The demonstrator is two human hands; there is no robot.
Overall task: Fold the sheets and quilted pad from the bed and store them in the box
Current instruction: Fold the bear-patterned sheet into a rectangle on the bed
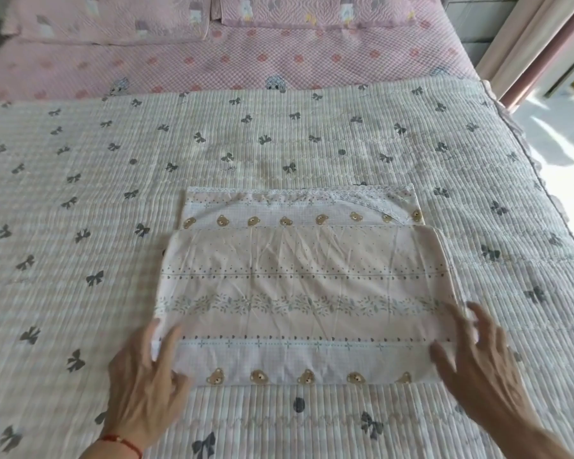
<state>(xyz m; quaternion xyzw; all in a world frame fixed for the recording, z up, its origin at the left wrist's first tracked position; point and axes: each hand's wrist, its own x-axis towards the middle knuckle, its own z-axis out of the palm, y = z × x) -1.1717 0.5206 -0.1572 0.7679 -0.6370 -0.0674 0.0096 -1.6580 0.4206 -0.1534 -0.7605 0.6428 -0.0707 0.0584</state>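
My left hand (pixel 143 389) lies spread on the near left corner of the folded sheet (pixel 299 293), fingers open and flat, pressing rather than pinching. My right hand (pixel 478 362) is open too, fingers fanned at the near right edge; it is blurred, so I cannot tell whether it touches the cloth or hangs just over it. Neither hand is holding anything.

The sheet sits in front of me as a broad rectangle, a pale print with bears along the near border and a band of leaves across the middle. Its far flap stops short, so a strip with a lace edge (pixel 312 192) shows beyond it (the layers do not line up there). It rests on the quilted pad (pixel 80 226), the ribbed one with dark bows, which is spread flat over the bed. Beyond that lies a pink quilt (pixel 212 64) and pillows (pixel 106 18). I see no box in view.

This cloth looks thin, light and limp, creased already, and I judge it will sag and slide apart if I lift it from one side. Better to take both short ends together, thumbs on top, fingers under all the layers, or fold it once more first. The pad looks thicker and springier; it will likely need corner grips and firm pressing.
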